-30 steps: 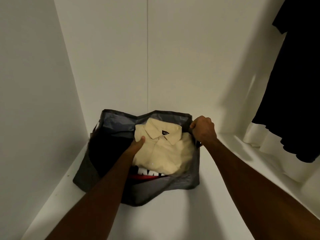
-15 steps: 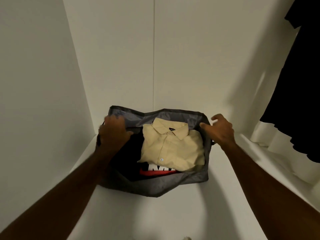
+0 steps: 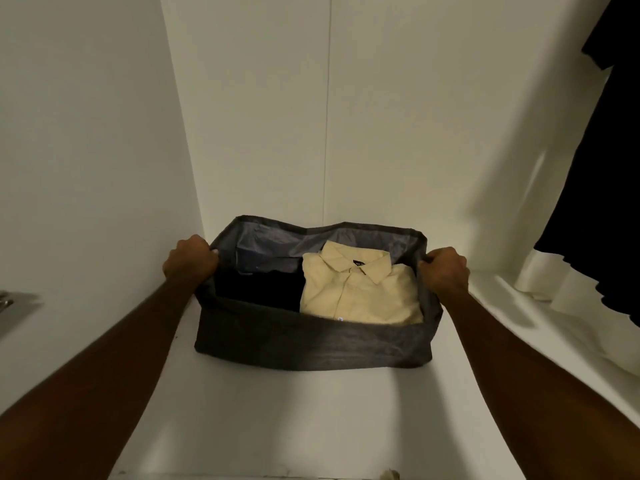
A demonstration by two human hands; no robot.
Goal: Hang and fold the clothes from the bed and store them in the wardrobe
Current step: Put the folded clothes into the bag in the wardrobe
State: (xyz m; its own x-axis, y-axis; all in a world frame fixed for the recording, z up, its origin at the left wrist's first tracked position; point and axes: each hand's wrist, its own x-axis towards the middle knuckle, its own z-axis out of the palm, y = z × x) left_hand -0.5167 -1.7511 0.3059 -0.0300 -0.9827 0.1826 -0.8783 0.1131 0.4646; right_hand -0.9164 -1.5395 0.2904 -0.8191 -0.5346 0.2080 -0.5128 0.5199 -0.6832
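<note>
- Head view, far left: I see a metal fitting (image 3: 15, 306) on the wardrobe's side panel, too cropped to identify.
- My left hand (image 3: 191, 259) is clamped over the left rim of the grey fabric storage bin (image 3: 311, 348), fingers curled round the edge.
- Inside the bin, on the left, lies a dark folded garment (image 3: 259, 289); I cannot make out its type in the shadow.
- Just beside it, on the right half, sits the folded pale-yellow collared shirt (image 3: 360, 292), collar toward the back wall, resting flat and touching the bin's right side.
- A small dark label (image 3: 357, 271) sits inside the collar; its writing is too small for me to read. No other writing shows.
- My right hand (image 3: 445, 271) grips the bin's right rim in the same closed hold.
- The bin stands on the white wardrobe shelf (image 3: 311, 410), near the back wall.
- As I judge it, I am squaring the bin in place. To do it well I should keep both grips level, pull the soft sides apart evenly and slide, not lift, so the folds stay neat.
- Far right, a black garment (image 3: 602, 202) hangs above the shelf, well apart from the bin.
</note>
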